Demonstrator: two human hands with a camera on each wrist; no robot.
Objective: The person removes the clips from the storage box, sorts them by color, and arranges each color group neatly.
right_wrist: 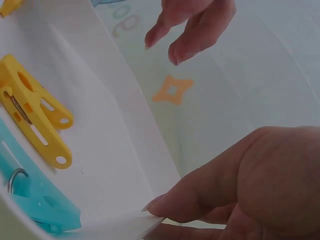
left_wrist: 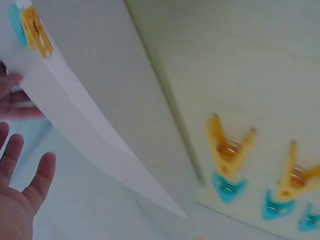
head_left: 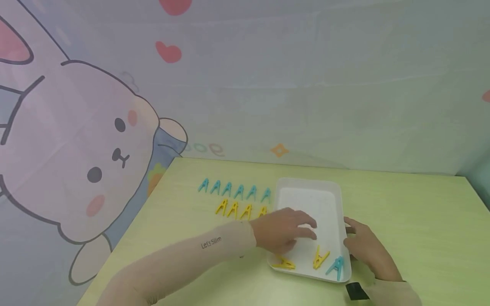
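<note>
A white tray [head_left: 306, 199] stands on the table with two yellow clothespins and a blue clothespin [head_left: 336, 268] at its near end. One yellow clothespin [head_left: 320, 258] lies beside the blue one; the other yellow clothespin [head_left: 284, 263] is in the near left corner, partly under the left hand in the head view. My left hand [head_left: 281, 229] hovers over the tray, fingers apart and holding nothing. With thumb and fingers my right hand [head_left: 365, 246] pinches the tray's right rim, as the right wrist view shows.
Left of the tray, several blue clothespins [head_left: 239, 192] form a row. Nearer is a row of yellow clothespins [head_left: 232, 210], its right end close to the left hand. A cartoon-printed cloth [head_left: 245, 102] hangs behind the table [head_left: 405, 221]. A small black object [head_left: 357, 291] shows near the right sleeve.
</note>
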